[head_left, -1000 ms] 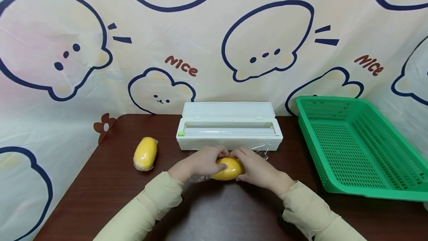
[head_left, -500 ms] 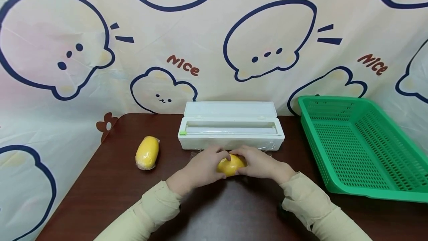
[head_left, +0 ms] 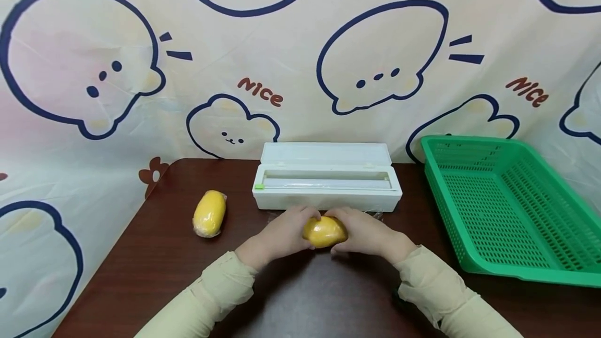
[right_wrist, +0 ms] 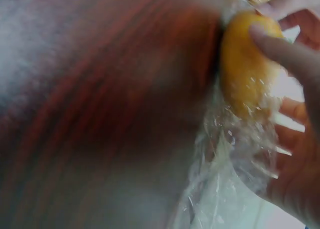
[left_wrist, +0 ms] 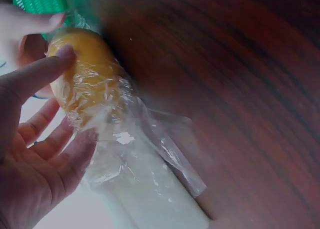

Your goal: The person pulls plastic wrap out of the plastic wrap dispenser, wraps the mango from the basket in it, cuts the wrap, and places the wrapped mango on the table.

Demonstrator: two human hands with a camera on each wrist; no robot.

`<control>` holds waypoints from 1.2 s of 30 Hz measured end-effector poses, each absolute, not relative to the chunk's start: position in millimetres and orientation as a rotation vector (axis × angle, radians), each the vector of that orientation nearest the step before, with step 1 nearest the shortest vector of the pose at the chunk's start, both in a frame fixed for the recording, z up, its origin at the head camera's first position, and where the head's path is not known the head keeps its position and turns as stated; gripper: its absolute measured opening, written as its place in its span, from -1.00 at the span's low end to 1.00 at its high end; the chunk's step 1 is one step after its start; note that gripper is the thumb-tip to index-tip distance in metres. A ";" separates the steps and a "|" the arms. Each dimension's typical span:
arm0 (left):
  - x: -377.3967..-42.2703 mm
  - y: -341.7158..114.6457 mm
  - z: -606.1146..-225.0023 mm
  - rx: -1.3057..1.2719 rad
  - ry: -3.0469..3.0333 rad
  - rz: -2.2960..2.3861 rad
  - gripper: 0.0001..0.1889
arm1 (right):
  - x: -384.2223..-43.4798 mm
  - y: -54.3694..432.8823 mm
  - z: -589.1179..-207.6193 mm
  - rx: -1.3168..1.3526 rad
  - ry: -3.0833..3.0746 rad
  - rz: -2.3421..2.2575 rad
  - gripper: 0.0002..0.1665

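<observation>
Both hands hold a yellow oval fruit that looks like a mango (head_left: 325,232), in front of the cling film dispenser (head_left: 324,201). My left hand (head_left: 287,232) curls round its left end; the thumb lies on top in the left wrist view. From the other end my right hand (head_left: 363,233) grips it, thumb on its skin in the right wrist view. Loose clear cling film (left_wrist: 107,159) covers part of the mango (left_wrist: 90,74) and trails off its end. In the right wrist view, crumpled film (right_wrist: 245,154) hangs below the fruit. Some fingertips are hidden behind it.
A second yellow mango (head_left: 209,214), wrapped in film, lies on the brown table (head_left: 155,265) to the left. The dispenser's white lid (head_left: 326,154) stands raised. At the right is a green plastic basket (head_left: 462,244). A patterned cloth (head_left: 300,56) hangs behind.
The film that stuck out left of the mango is now mostly out of the head view's sight. Both hands have shifted their fingers on the fruit, which stays before the dispenser.
</observation>
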State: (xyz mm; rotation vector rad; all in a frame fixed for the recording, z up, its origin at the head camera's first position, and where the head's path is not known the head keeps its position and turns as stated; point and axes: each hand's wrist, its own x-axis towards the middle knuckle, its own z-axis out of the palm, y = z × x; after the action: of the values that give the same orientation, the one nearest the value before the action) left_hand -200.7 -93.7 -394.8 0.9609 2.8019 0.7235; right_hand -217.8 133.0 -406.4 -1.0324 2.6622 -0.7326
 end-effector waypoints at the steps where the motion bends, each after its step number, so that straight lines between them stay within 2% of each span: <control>1: -201.2 -94.1 -395.0 0.942 2.795 0.737 -0.47 | -217.1 132.6 -408.2 -1.053 2.696 -0.699 -0.15; 5: -201.1 -95.6 -394.8 0.916 2.799 0.752 -0.48 | -216.8 132.3 -414.8 -1.130 2.810 -0.597 -0.06; 13: -199.5 -98.2 -395.0 0.935 2.890 0.642 -0.38 | -219.9 133.3 -416.0 -1.167 2.825 -0.597 -0.17; 19: -201.4 -103.4 -395.4 0.925 2.892 0.657 -0.39 | -222.2 135.7 -413.7 -1.108 2.781 -0.691 -0.11; 25: -200.8 -108.1 -397.2 0.871 2.836 0.680 -0.36 | -224.9 139.4 -410.6 -1.025 2.688 -0.792 -0.38; 29: -202.3 -109.2 -398.1 0.855 2.817 0.702 -0.39 | -225.0 141.6 -408.5 -1.018 2.629 -0.805 -0.45; 32: -204.4 -110.2 -398.5 0.810 2.796 0.747 -0.43 | -224.2 141.5 -408.9 -1.006 2.620 -0.791 -0.43; 36: -206.6 -111.2 -398.5 0.744 2.766 0.786 -0.45 | -221.9 138.6 -411.9 -0.955 2.653 -0.710 -0.25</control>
State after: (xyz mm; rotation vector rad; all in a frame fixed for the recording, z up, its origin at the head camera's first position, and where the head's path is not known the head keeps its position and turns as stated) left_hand -206.6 -111.2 -398.5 0.7436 2.7663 0.7860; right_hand -221.9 138.6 -411.9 -0.9545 2.6529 -0.7102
